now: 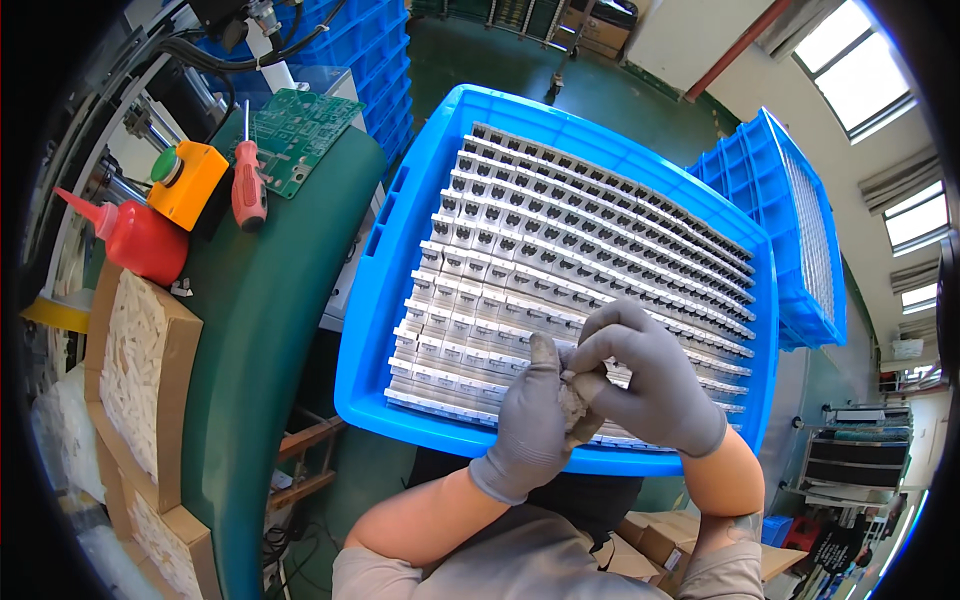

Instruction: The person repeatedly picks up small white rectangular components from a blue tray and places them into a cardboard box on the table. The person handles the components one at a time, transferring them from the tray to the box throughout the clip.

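Note:
Both hands wear grey gloves and meet over the near side of a blue plastic crate (400, 415). My left hand (528, 425) is curled with its thumb up, closed around something I cannot make out. Against it, my right hand (650, 375) bends its fingers in a pinch; whatever lies between the fingertips is too small and hidden to name. Beneath them, the crate holds many white plastic housings (480, 300) in curved rows. Dark fittings show in the far rows, while the nearer rows look mostly white.
On the green bench at left lie a red screwdriver (248, 190), a green circuit board (300, 130), a red squeeze bottle (145, 240) and a yellow box with a green button (188, 185). Cardboard boxes (180, 400) of white parts stand nearer. Another filled blue crate (775, 240) stands at far right.

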A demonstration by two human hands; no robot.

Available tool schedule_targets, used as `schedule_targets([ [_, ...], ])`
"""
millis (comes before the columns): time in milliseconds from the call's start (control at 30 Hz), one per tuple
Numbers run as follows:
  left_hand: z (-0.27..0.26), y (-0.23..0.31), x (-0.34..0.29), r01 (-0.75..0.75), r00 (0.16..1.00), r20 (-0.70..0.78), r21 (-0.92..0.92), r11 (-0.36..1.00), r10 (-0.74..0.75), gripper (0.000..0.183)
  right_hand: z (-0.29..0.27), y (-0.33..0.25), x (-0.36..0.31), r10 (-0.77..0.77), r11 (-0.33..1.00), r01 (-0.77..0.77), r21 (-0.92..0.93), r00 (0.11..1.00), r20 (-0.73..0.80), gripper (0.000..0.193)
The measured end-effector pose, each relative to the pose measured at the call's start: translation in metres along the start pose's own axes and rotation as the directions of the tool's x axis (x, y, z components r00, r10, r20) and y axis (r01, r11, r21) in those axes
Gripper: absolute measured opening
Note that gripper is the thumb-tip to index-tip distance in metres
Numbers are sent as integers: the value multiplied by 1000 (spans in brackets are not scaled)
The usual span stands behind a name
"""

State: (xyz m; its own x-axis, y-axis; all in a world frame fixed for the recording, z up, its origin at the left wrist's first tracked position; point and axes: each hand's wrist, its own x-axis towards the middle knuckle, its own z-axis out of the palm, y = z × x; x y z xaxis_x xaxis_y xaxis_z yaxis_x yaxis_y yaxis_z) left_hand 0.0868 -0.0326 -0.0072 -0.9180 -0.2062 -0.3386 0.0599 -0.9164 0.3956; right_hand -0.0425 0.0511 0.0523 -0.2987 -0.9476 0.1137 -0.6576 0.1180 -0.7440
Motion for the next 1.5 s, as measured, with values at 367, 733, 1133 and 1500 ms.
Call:
schedule_targets([
  [367, 2, -3, 2, -81, 995, -58, 59, 995, 85, 50, 15, 10, -8, 237, 925, -212, 316, 971, -41, 6],
  [733, 1, -3, -1, -109, 989, -93, 98, 989, 118, 48, 12, 40, -4, 242, 478, -309, 822, 946, 215, 10],
  [1133, -3, -2, -2, -87, 995, -43, 110, 990, 92, 50, -16, 68, 65, 133, 959, -164, -230, 981, -144, 4],
  [1500, -3, -1, -4, -67, 998, 2, 67, 996, 67, 51, 1, 86, 83, 76, 861, -78, -502, 997, -24, 12],
])
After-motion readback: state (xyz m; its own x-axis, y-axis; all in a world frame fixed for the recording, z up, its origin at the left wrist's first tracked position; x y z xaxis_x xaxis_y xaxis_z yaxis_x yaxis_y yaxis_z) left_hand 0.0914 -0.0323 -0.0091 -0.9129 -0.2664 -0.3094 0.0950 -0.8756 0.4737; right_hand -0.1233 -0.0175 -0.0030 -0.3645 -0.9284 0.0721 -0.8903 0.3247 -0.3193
